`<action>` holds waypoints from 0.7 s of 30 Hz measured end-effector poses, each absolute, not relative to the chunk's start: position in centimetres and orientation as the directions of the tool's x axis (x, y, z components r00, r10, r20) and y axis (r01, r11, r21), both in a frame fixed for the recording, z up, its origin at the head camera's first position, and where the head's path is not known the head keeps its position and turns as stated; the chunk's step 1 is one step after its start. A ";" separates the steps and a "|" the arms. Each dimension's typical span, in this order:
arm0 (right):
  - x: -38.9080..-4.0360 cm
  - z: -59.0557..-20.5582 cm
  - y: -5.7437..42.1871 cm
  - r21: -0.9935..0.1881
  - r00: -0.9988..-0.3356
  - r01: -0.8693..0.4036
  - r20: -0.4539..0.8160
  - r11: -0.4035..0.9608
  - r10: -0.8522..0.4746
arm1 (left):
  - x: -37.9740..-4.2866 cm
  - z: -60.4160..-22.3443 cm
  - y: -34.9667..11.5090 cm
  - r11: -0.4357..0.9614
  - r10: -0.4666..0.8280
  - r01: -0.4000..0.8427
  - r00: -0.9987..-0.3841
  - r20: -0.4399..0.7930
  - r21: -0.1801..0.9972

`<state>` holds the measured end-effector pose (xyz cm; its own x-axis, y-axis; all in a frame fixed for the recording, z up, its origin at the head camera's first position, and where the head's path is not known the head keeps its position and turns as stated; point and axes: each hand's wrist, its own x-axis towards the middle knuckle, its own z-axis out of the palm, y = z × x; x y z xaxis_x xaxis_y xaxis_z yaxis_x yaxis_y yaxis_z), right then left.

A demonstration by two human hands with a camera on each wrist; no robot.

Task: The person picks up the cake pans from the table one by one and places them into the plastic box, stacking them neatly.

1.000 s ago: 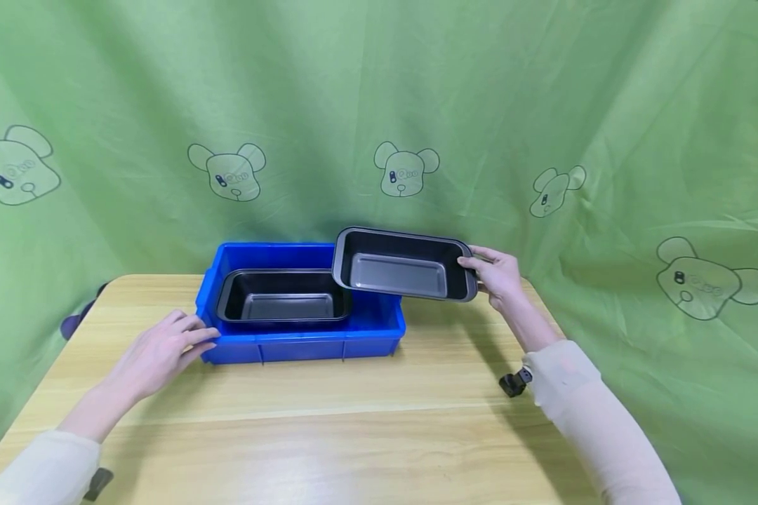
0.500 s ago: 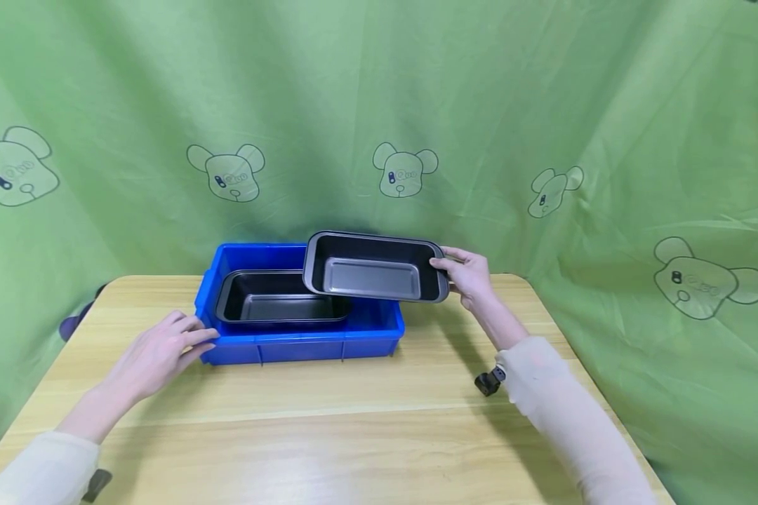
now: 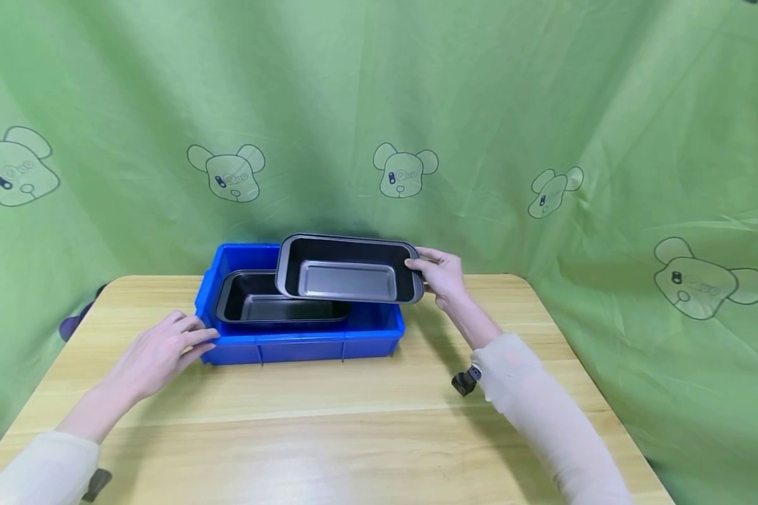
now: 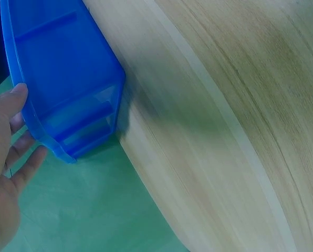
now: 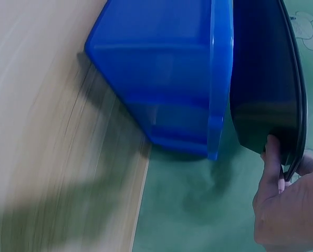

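A black loaf pan [image 3: 347,279] hangs over the right half of the blue plastic bin [image 3: 303,348], tilted so its inside shows. My right hand [image 3: 441,274] grips it by the right end, thumb over the rim and fingers beneath, as the right wrist view shows. In that view the pan's dark underside [image 5: 264,79] is just past the bin's rim. A second loaf pan [image 3: 246,298] lies inside the bin on the left, its right part covered by the held one. My left hand [image 3: 164,351] holds the bin's front left corner, thumb on the rim [image 4: 22,121].
The bin stands at the back of a light wooden table [image 3: 328,442], close to a green curtain [image 3: 328,91] with printed bear heads. In the left and right wrist views, the table's edge runs past the bin's ends.
My right hand has carried the loaf pan leftward, from beyond the bin's right end to over the bin, covering more of the second pan. The left hand and the bin have stayed put.
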<state>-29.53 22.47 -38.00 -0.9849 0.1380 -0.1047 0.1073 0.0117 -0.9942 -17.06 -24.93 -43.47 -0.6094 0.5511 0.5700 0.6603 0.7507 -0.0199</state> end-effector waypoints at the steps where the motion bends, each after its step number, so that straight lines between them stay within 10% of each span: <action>1: -29.6 -38.1 22.2 -0.994 -0.985 0.105 -0.103 0.007 0.139 | -17.1 -43.5 -24.9 0.749 0.552 0.662 -0.606 0.573 -0.021; 21: -29.7 -38.6 17.6 -0.994 -0.987 0.105 -0.105 -0.012 0.123 | -17.0 -43.5 -24.9 0.754 0.548 0.656 -0.613 0.569 -0.020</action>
